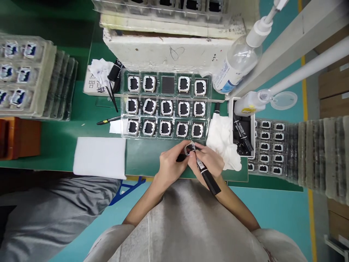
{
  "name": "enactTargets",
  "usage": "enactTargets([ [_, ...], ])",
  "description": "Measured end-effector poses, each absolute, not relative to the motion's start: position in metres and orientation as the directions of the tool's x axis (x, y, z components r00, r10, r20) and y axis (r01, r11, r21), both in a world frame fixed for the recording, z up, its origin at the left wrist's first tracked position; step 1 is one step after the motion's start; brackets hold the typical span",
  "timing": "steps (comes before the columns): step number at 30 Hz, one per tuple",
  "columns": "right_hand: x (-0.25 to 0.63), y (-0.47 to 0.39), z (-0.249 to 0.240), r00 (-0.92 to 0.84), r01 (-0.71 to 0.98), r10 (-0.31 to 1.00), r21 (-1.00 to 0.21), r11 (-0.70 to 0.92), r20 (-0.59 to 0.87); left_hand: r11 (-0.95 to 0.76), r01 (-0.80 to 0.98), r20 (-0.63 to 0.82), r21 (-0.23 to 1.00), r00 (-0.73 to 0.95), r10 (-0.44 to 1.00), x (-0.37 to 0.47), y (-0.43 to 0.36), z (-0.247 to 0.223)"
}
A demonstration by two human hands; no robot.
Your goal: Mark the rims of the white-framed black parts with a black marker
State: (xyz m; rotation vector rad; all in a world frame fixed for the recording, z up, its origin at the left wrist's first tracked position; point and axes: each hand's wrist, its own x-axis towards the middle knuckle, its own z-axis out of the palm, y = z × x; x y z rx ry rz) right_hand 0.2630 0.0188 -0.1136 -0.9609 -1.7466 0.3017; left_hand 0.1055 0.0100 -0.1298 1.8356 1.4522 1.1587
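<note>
Between my hands, just in front of the clear plastic tray (166, 138), is a small frame-like part (190, 147) with a pale rim and dark inside. My left hand (171, 162) pinches this part between thumb and fingers. A black marker pen (207, 176) is gripped in my right hand (208, 160), its tip end at the part and its thick end slanting down toward my forearm. Whether the tip touches the part I cannot tell. In the tray sit rows of similar white-rimmed parts (167, 107); one back-row pocket (168, 84) shows only a dark square.
White cloth (223, 142) lies right of the tray, beside a box (253, 145) of markers. A pump bottle (237, 65) and a squeeze bottle (249, 103) stand behind. Left are a folded white pad (99, 156), tweezers (112, 96), a pen (108, 120) and stacked trays (40, 80).
</note>
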Motion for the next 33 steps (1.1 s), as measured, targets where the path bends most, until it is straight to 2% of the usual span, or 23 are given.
enactTargets([
  [4,0.2645,0.0138,-0.1104,0.006,0.405,0.825,-0.756,0.515,0.565,-0.375,0.527,0.395,0.763,0.078,0.915,0.1061,0.0099,-0.1277],
  [8,0.2669,0.0095,-0.1096,0.077,0.286,0.899,-0.874,0.394,0.431,-0.312,0.454,0.327,0.835,0.047,0.944,0.107,0.0105,-0.1224],
  [11,0.266,0.0117,-0.111,0.048,0.315,0.879,-0.842,0.437,0.475,-0.278,0.418,0.292,0.865,0.031,0.956,0.1065,0.011,-0.1228],
  [14,0.2635,0.015,-0.1123,-0.035,0.399,0.778,-0.705,0.587,0.628,-0.305,0.441,0.318,0.844,0.045,0.947,0.1055,0.0113,-0.1254],
  [16,0.2624,0.0156,-0.1122,-0.049,0.416,0.737,-0.657,0.629,0.674,-0.351,0.469,0.367,0.81,0.062,0.928,0.1052,0.0116,-0.1266],
  [19,0.2624,0.0134,-0.1106,0.023,0.385,0.805,-0.748,0.54,0.593,-0.414,0.502,0.428,0.759,0.094,0.899,0.1052,0.0122,-0.1265],
  [22,0.2635,0.0111,-0.1091,0.08,0.324,0.862,-0.831,0.453,0.501,-0.408,0.498,0.42,0.765,0.096,0.903,0.1052,0.0132,-0.1259],
  [28,0.2653,0.0123,-0.1078,0.024,0.33,0.819,-0.778,0.534,0.573,-0.257,0.291,0.256,0.922,0.043,0.966,0.1045,0.0152,-0.1282],
  [33,0.265,0.0121,-0.1066,0.049,0.291,0.826,-0.799,0.527,0.562,-0.167,0.194,0.164,0.967,0.033,0.986,0.1038,0.0161,-0.1283],
])
